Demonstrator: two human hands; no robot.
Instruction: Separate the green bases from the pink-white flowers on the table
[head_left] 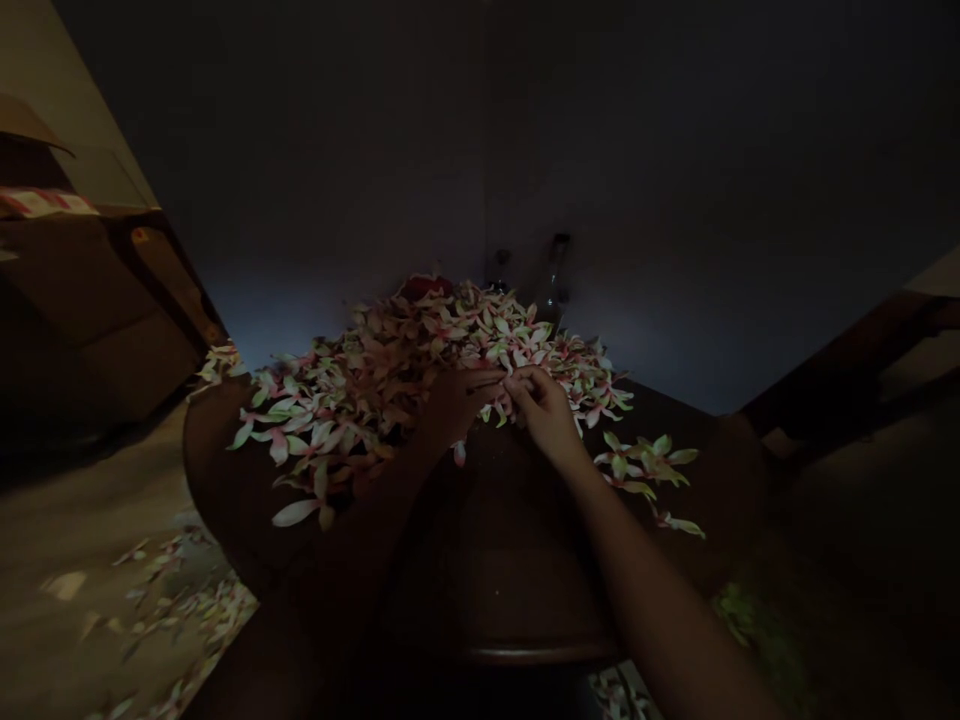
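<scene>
A large heap of pink, white and pale green flower pieces [375, 355], apparently artificial petals, covers the back of a dark round table [495, 560]. My left hand [457, 400] is at the heap's front edge, its fingers drawn together. Facing it, my right hand [544, 405] pinches with thumb and forefinger. The fingertips of both hands meet at a small pink-white flower piece [501, 410], part of which my fingers hide. In the dim light I cannot make out its exact shape.
A smaller cluster of greenish flower pieces [649, 462] lies right of my forearm. Behind the heap stand a clear bottle [556, 270] and a red object [426, 287]. Cardboard boxes [90, 300] are at the left. More petals [195, 605] are scattered on the floor.
</scene>
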